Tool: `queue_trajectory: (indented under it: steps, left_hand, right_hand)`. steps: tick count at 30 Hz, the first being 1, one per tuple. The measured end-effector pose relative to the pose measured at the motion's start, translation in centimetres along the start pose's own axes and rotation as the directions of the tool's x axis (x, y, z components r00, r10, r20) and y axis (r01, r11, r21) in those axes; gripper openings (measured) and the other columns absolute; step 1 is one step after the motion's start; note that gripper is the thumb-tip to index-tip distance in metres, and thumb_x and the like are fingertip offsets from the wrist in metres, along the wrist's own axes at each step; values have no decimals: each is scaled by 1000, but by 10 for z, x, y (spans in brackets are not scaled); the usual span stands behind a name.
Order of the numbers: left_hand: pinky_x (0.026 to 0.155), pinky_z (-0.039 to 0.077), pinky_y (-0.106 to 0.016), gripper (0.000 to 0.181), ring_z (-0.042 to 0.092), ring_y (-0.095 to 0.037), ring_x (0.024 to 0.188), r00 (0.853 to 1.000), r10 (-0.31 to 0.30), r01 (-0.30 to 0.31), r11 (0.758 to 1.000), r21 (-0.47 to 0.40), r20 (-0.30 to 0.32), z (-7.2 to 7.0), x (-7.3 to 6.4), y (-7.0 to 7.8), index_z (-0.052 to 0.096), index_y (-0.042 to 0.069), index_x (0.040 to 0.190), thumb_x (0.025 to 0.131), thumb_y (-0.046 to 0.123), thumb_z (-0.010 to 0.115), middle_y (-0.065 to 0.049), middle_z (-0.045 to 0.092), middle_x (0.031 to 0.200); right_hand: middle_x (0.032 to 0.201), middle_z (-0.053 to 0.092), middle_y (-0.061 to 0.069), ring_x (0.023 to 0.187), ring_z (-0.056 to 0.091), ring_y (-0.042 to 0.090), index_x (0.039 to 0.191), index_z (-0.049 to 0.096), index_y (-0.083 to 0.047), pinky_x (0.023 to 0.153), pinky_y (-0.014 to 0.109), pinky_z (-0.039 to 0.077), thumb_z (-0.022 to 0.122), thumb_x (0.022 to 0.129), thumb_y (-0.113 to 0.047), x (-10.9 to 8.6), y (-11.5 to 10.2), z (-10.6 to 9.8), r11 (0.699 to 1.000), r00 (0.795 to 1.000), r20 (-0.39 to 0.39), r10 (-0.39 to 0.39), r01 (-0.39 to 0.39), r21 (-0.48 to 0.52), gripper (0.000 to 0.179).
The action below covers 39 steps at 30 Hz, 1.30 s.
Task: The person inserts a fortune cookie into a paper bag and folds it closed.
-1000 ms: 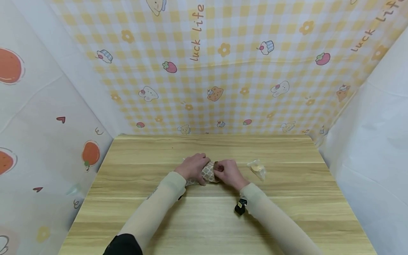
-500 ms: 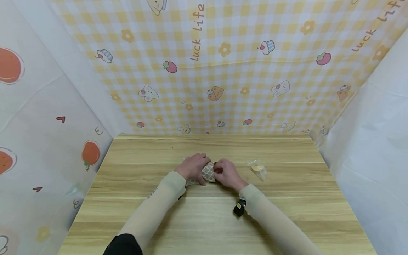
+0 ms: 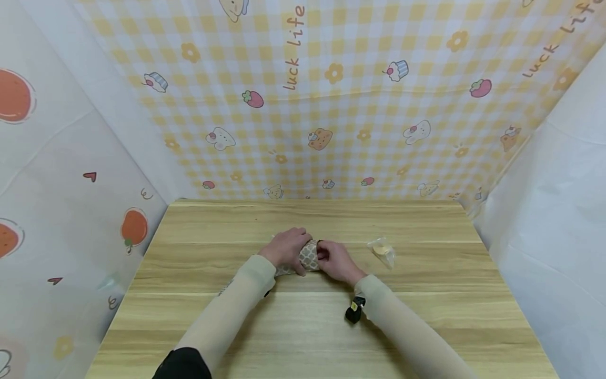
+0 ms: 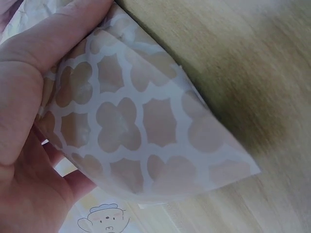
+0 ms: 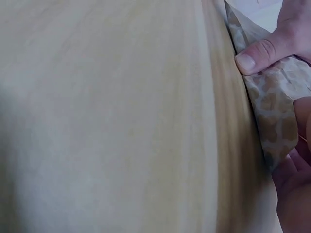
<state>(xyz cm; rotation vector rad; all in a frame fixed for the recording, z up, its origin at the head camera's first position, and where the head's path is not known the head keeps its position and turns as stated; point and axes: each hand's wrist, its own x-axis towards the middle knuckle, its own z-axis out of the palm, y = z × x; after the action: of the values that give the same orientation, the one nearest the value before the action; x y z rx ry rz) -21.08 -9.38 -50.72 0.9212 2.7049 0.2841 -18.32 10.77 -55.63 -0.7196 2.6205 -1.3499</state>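
Note:
A bundle in beige wrapping paper (image 3: 309, 256) with a white lattice print lies on the table between the two hands; whatever is inside is hidden. My left hand (image 3: 286, 250) grips it from above, thumb on the near side and fingers over the far side. In the left wrist view the paper (image 4: 119, 126) spreads out from that hand to a pointed corner. At the bundle's right end, my right hand (image 3: 337, 260) has curled fingers pinching the paper's edge. In the right wrist view, the left thumb (image 5: 262, 54) presses on the paper (image 5: 274, 107), beside the right hand (image 5: 296, 194).
A small clear plastic bag (image 3: 382, 251) with something pale yellow in it lies right of the right hand. The wooden table (image 3: 303, 326) runs back to a yellow checked cloth (image 3: 360, 116), with white cloths at both sides.
My right hand has shifted slightly toward me and left at the bundle's end, and the loose paper there has turned inward. My left hand has stayed in place.

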Motion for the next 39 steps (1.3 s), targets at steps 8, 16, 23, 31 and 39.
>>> queue_trajectory:
  steps: [8, 16, 23, 31, 39]
  left_hand:
    - [99, 54, -40, 83, 59, -20, 115, 1000, 8, -8, 1000, 3, -5, 2, 1, -3, 65, 15, 131, 62, 41, 102, 0, 62, 123]
    - [99, 53, -40, 83, 60, -20, 113, 1000, 12, -12, 1000, -17, -7, 2, 1, -3, 65, 15, 131, 62, 39, 103, 1, 63, 122]
    - [100, 53, -40, 81, 60, -20, 114, 1000, 16, -16, 1000, -23, -5, 1, 0, -3, 65, 14, 131, 63, 39, 103, 0, 63, 123]
    - [98, 54, -39, 76, 60, -19, 109, 1000, 21, -21, 1000, -8, 8, 1, 1, -2, 66, 13, 127, 65, 39, 102, 1, 62, 118]
    - [92, 54, -36, 74, 55, -16, 103, 1000, 3, -3, 1000, -26, 11, 3, 1, -3, 67, 15, 126, 65, 37, 102, 1, 55, 117]
  right_hand:
    - [102, 74, 11, 90, 72, 18, 111, 71, 2, 77, 24, 59, 76, 84, 10, 0, -1, 3, 999, 999, 47, 21, -22, 30, 28]
    - [96, 69, 6, 86, 65, 18, 107, 71, 0, 73, 24, 53, 68, 79, 14, 1, 0, 2, 1000, 997, 80, 1, -2, 6, 31]
    - [100, 65, 4, 90, 59, 17, 106, 70, -4, 79, 29, 51, 63, 80, 17, 4, 1, 1, 1000, 992, 130, -2, 5, -23, 34]
    - [109, 62, 9, 95, 57, 21, 104, 71, 0, 83, 31, 49, 58, 84, 15, 5, -1, -1, 998, 979, 204, -26, 37, -47, 29]
    - [115, 59, 12, 99, 57, 21, 104, 70, 3, 86, 33, 50, 59, 84, 15, 6, 0, -2, 999, 969, 245, -22, 33, -38, 26]
